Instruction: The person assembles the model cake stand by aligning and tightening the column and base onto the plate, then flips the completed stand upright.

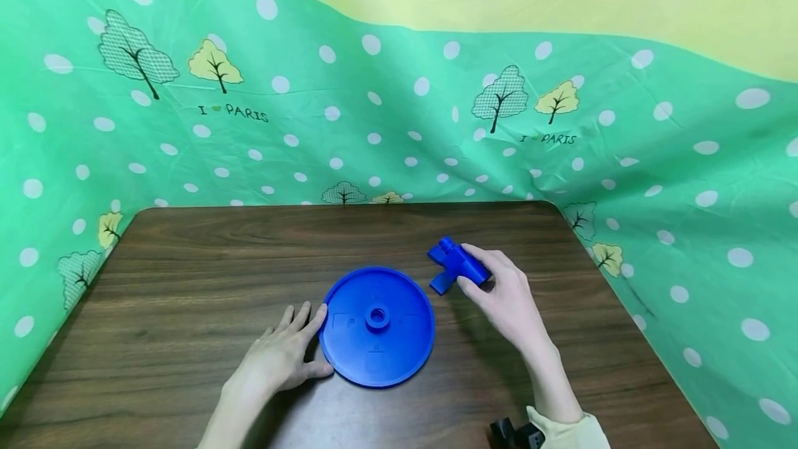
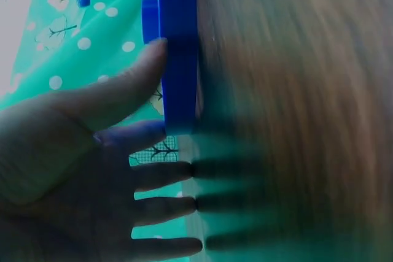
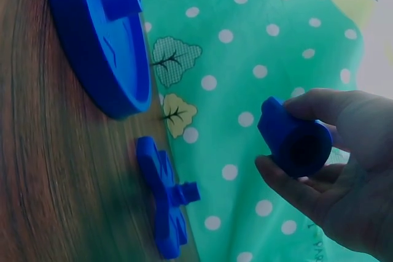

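A round blue disc (image 1: 402, 338) with a raised rim and a hollow central socket lies on the table. At its left edge, my left hand (image 1: 274, 359) touches the rim with thumb and index finger, the other fingers spread straight. My right hand (image 1: 508, 296) pinches a short hollow blue tube (image 3: 301, 142) between thumb and fingers, above the table. Close by the tube, a flat blue piece with several arms (image 3: 163, 210) and a threaded stub lies on the wood. The tube partly covers this piece in the head view.
The dark wood-grain table (image 1: 206, 262) has rounded back corners. Green dotted cloth (image 1: 386, 109) with trees hangs behind it and along both sides. A black device (image 1: 517, 435) sits by the right sleeve (image 1: 573, 432).
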A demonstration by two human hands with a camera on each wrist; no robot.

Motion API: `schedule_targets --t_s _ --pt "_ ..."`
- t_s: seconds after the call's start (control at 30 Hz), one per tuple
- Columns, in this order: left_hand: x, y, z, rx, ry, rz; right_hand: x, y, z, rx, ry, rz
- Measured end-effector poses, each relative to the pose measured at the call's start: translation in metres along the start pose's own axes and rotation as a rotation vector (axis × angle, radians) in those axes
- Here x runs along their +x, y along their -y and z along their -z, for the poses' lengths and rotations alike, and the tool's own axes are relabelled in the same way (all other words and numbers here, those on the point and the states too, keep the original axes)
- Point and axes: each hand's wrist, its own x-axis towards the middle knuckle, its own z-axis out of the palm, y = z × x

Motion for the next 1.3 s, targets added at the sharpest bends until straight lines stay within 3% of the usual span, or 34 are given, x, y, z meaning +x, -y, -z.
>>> schedule_targets --t_s 0.27,0.5,1.3 --pt "0.001 -0.004 -0.002 -0.047 -0.016 0.049 0.001 0.01 -0.009 0.022 0.028 0.016" --pt "0.005 -0.005 -0.003 0.0 -0.061 0.048 0.0 0.019 -0.015 0.042 0.057 0.019" --pt "0.005 -0.003 -0.003 -0.014 -0.015 0.028 -0.005 0.04 -0.023 0.08 0.183 0.069"
